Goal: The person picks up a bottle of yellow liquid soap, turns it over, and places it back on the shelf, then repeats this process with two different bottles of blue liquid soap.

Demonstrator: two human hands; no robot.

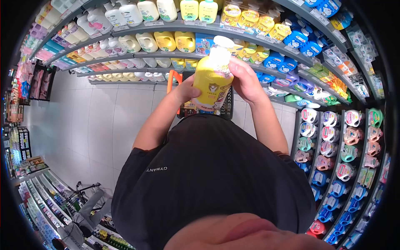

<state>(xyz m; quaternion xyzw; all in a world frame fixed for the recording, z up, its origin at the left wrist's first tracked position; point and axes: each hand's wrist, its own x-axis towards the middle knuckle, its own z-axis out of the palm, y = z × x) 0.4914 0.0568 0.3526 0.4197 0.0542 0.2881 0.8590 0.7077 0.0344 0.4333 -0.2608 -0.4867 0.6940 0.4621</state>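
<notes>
A yellow pump bottle (211, 83) with a white pump top is held up in front of my chest, slightly tilted. My left hand (186, 89) grips its lower left side, the thumb resting on the front. On the upper right side, near the shoulder of the bottle, my right hand (246, 79) is closed against it. The label faces me, with a shield-shaped emblem and small print I cannot read. Behind and below the bottle, partly hidden, is a shopping cart or basket (228, 109) with an orange handle (170, 81) and items inside.
Curved shelves (156, 26) of bottles run across the front, with yellow jugs (185, 41) and blue bottles (296, 38). A rack of detergent jugs (329, 134) stands at the right. Grey floor tiles (93, 121) stretch left, where a stroller-like frame (85, 202) stands behind me.
</notes>
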